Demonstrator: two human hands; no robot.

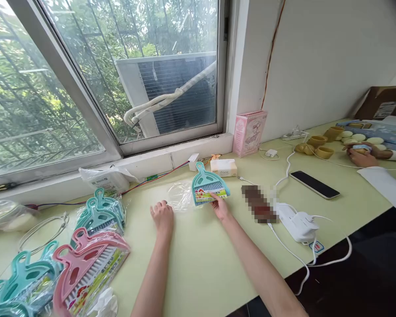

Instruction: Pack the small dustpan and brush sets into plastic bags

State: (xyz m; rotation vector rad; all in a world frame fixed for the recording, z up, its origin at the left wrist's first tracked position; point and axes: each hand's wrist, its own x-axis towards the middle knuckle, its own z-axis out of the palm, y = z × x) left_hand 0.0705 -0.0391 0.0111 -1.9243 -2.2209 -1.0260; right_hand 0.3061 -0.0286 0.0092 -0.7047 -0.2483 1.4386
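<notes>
My right hand (220, 207) grips the lower edge of a teal mini dustpan and brush set (207, 179), with the thumb over its colourful label card. The set is tilted up above the table, its handle loop pointing away from me. To its left, my left hand (163, 215) rests on the tabletop, fingers loosely apart and holding nothing. A crumpled clear plastic bag (180, 196) lies between the two hands, just beyond them. More dustpan sets in clear wrap are piled at the left: pink ones (94, 253) in front, teal ones (100, 213) behind and beside them.
A tissue pack (223, 167) and a pink box (249, 133) stand by the wall. Right of my arm are a blurred-out object (259, 204), a white power strip (297, 223) with cables, and a phone (314, 184). Another person's hands (363, 154) work at the far right.
</notes>
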